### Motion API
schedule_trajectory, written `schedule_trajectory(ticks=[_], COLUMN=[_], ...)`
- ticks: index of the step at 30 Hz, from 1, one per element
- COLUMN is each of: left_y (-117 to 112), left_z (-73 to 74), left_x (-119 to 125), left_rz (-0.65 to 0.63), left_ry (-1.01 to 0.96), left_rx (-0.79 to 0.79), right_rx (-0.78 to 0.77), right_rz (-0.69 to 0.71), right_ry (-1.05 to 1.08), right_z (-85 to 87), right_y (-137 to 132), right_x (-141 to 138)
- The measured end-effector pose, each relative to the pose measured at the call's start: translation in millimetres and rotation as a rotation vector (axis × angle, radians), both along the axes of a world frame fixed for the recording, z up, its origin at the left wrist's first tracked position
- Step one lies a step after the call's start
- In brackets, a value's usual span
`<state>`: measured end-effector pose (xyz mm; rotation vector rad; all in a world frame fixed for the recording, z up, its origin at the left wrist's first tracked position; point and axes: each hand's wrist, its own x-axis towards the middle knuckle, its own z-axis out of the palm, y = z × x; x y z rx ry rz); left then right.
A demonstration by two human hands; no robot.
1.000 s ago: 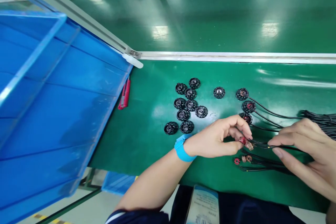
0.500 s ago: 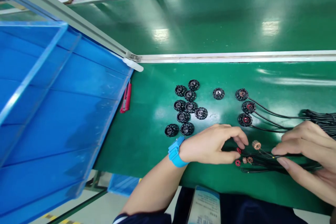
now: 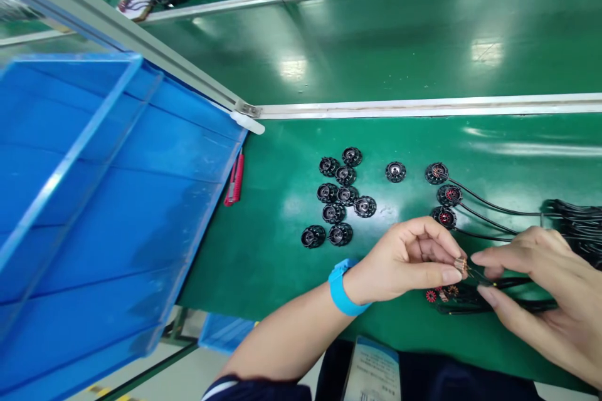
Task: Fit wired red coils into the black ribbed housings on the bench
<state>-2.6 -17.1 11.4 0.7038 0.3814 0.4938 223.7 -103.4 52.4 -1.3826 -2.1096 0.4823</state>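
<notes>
My left hand (image 3: pixel 411 260), with a blue wrist strap (image 3: pixel 342 288), pinches a small copper-wound coil (image 3: pixel 460 265) between thumb and fingers. My right hand (image 3: pixel 540 291) meets it from the right, fingers closed on the coil's thin black wire (image 3: pixel 512 281). Both hands hover just above the green bench (image 3: pixel 282 244). Under them lie more small red and copper coils (image 3: pixel 441 294) on black leads. Three black round housings with coils and wires fitted (image 3: pixel 444 195) sit in a column just beyond my hands.
Several empty black round housings (image 3: pixel 341 198) are clustered at the bench centre, one more (image 3: pixel 396 171) apart to the right. A red utility knife (image 3: pixel 234 178) lies beside a big blue plastic bin (image 3: pixel 94 200) at left. A black cable bundle (image 3: pixel 576 219) is at right. An aluminium rail (image 3: pixel 423 106) borders the far side.
My left hand let go near the loose coils, then rose and pinched the copper coil hanging from the wire in my right hand. The view shifted slightly.
</notes>
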Motion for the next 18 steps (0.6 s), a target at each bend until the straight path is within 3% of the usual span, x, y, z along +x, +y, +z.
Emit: schedule_trajectory(ticks=[4,8,14,18], left_y=[-3.8,-5.8,-9.4,-17.1], left_z=[2.0,2.8,4.7,4.6], left_x=[1.9,1.6,2.6,7.4], left_rz=[0.036,0.099,0.323,0.48], left_ry=[0.015,0.044,0.132,0.146], left_rx=[0.058,0.191,0.551,0.687], right_rx=[0.144,0.193,0.203,0.196], right_rz=[-0.054,-0.102,-0.144,-0.165], right_ry=[0.005,0.036,0.129,0.124], right_z=[2.2,0.2,-2.6,-2.4], right_y=[4.3,0.9,-2.4,1.4], right_x=[-16.2,-21.3,-21.7,-24.5])
